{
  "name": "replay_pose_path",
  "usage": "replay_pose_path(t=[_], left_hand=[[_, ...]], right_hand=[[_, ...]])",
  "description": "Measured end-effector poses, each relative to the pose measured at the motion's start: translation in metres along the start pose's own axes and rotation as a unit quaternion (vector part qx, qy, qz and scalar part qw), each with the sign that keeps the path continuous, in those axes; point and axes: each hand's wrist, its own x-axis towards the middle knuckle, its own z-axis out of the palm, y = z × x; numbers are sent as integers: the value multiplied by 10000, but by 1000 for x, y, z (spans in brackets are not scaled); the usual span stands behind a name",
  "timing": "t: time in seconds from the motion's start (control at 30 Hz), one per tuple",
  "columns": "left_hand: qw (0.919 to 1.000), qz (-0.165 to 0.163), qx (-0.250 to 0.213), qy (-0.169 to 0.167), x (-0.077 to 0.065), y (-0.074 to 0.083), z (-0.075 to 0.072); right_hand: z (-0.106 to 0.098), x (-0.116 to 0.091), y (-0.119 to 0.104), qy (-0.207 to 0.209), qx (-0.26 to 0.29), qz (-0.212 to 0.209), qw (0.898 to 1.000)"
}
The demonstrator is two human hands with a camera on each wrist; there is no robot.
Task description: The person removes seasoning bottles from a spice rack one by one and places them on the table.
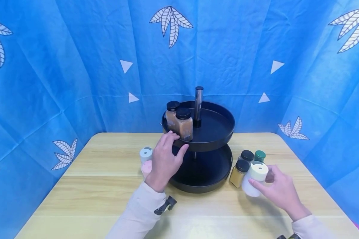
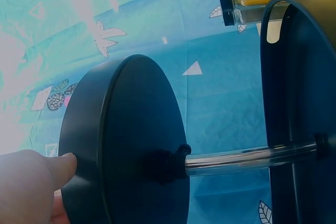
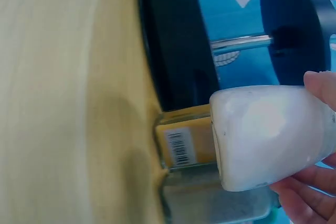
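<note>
A black two-tier round rack [image 1: 213, 146] with a metal centre post stands mid-table. My left hand [image 1: 167, 157] grips the upper tray's front-left rim; in the left wrist view its thumb [image 2: 65, 169] lies on the outer wall. Beside those fingers, two black-lidded jars [image 1: 184, 128] of brown seasoning stand on that tray. To the right of the rack, my right hand [image 1: 279, 189] holds a white seasoning bottle [image 1: 251, 189] by its cap end, tilted and raised off the table. In the right wrist view the bottle [image 3: 268, 135] hides part of the jars behind it.
Right of the rack stand a yellow-filled jar [image 1: 236, 176], another black-lidded jar [image 1: 247, 155] and a green-lidded one [image 1: 259, 156]. Left of it are a white-capped bottle [image 1: 145, 153] and a pink-capped one [image 1: 146, 166], partly behind my left hand. Blue curtain [image 1: 107, 49] surrounds the table.
</note>
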Motion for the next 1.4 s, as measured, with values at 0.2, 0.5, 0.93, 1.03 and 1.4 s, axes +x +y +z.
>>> replay_pose_path(t=[0.2,0.5,0.93,1.03,1.4], left_hand=[[10000,12,-18,19,1,0,0],[10000,-36,6,-19,0,0,1],[10000,-13,65,-7,0,0,0],[10000,-13,55,-13,0,0,0],[10000,6,-10,23,1,0,0]], right_hand=[[9,-4,6,-333,-49,237,9992],[20,-8,14,-458,-48,283,9985],[26,-12,17,-467,8,395,9981],[26,-13,17,-440,32,382,9983],[22,-13,18,-772,-156,463,9958]])
